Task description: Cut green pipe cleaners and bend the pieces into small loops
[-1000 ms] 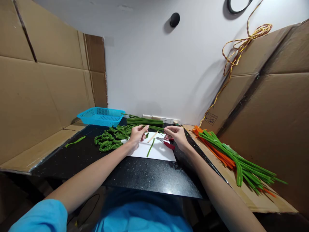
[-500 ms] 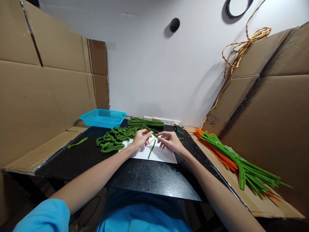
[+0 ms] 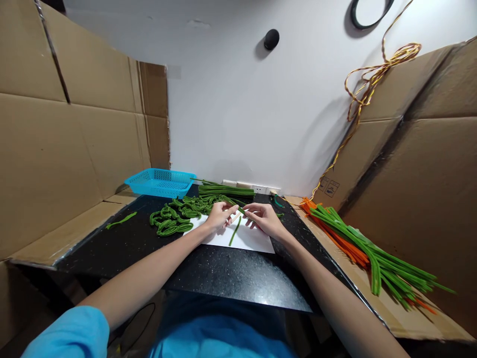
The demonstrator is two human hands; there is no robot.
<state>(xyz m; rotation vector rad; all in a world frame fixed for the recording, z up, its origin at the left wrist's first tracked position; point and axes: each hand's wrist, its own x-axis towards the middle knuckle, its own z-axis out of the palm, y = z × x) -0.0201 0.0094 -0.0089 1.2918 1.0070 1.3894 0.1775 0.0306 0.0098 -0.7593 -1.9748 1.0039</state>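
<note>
Both hands pinch a dark green pipe cleaner (image 3: 240, 210) between thumb and fingers, low over a white sheet of paper (image 3: 257, 242). My left hand (image 3: 220, 216) grips it from the left, my right hand (image 3: 267, 219) from the right, a short stretch showing between them. Beneath them a short green pipe cleaner (image 3: 234, 232) lies slantwise on the paper. Left of my left hand is a pile of green pipe cleaners bent into loops (image 3: 173, 219). Behind the hands rests a bundle of straight green pipe cleaners (image 3: 225, 191).
A blue plastic basket (image 3: 161, 185) stands at the back left of the black table (image 3: 227, 273). One bright green strip (image 3: 121, 220) lies at left. On cardboard at right are green pipe cleaners (image 3: 372, 253) and orange ones (image 3: 341, 241). Cardboard walls (image 3: 85, 144) flank the table.
The view has shifted slightly. Both hands keep their pinch on the pipe cleaner, with only tiny finger movement; the things on the table lie as before.
</note>
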